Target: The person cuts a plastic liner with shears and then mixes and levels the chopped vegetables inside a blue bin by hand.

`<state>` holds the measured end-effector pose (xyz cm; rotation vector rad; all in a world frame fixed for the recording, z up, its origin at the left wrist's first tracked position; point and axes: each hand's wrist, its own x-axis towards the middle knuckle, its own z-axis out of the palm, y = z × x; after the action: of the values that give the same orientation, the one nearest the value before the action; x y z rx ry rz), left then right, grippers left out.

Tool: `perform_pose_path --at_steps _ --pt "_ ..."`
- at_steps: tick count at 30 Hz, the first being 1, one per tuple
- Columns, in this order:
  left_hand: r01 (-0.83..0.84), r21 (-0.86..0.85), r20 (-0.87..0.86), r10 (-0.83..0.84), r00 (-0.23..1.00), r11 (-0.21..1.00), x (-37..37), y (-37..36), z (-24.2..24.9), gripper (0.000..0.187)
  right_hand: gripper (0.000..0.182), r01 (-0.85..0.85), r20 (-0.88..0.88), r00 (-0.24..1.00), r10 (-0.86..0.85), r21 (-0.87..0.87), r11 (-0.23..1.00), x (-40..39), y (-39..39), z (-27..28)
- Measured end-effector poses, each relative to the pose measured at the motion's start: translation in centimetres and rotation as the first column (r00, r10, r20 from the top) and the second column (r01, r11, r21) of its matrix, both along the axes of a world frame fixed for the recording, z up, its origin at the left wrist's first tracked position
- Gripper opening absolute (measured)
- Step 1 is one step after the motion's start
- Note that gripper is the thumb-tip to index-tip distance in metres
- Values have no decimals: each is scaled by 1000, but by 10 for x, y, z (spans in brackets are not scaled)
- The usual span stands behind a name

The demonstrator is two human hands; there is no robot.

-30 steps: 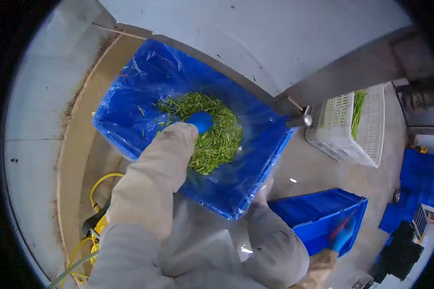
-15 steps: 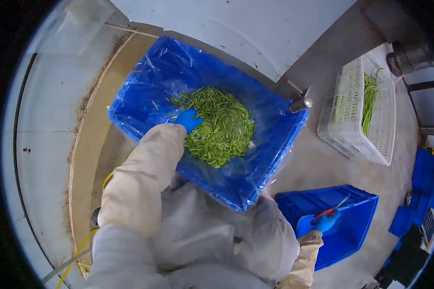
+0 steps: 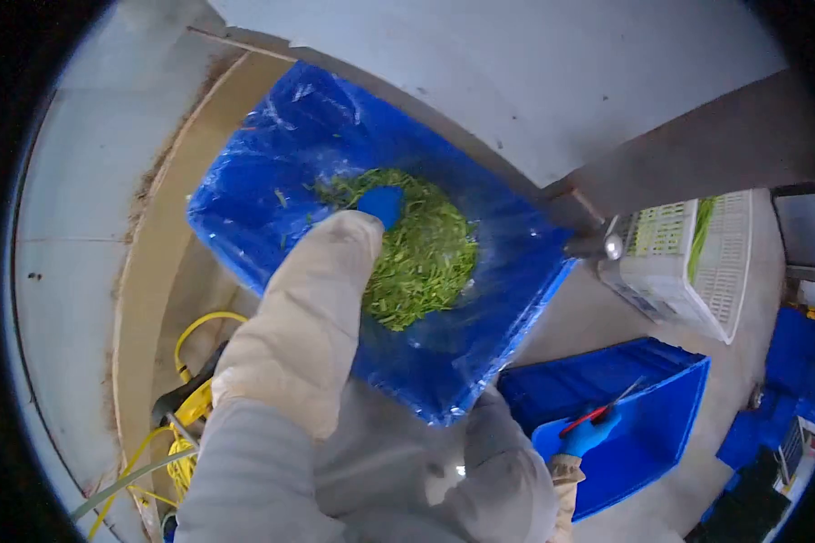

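Note:
My left hand [image 3: 380, 206], in a blue glove and beige sleeve, reaches into a large blue bin lined with clear plastic [image 3: 507, 299]. It lies over a heap of chopped green stalks [image 3: 430, 262], near the heap's upper left side. Its fingers point away from me, and I cannot tell whether they hold any pieces. Low on the right, my right hand [image 3: 590, 433], also blue-gloved, is closed around a red-handled tool with a thin metal blade [image 3: 587, 420]. The blade points up and to the right, over a smaller blue crate [image 3: 670, 443].
A white perforated crate [image 3: 720, 271] with long green stalks [image 3: 701, 237] stands on the right. A metal post end [image 3: 598, 247] juts over the bin's right corner. A pale panel [image 3: 534, 81] borders the far side. Yellow hose [image 3: 183, 466] lies at lower left.
My left hand has moved right and slightly up across the chopped stalks. My right hand, still holding the tool, has shifted a little left and down. The camera view has tilted slightly.

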<state>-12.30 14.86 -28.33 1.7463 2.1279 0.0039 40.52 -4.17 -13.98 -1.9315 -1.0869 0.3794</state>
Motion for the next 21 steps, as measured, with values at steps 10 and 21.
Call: perform_pose_path --at_steps 10,21 --pt "-192 -69 155 200 967 979 -5 0 -20 44 40 53 -165 985 -48 26 998 1 -1 -7" --pt "-345 49 179 332 926 937 -181 -18 -34 45 36 15 -21 1000 -14 53 998 -1 4 -7"
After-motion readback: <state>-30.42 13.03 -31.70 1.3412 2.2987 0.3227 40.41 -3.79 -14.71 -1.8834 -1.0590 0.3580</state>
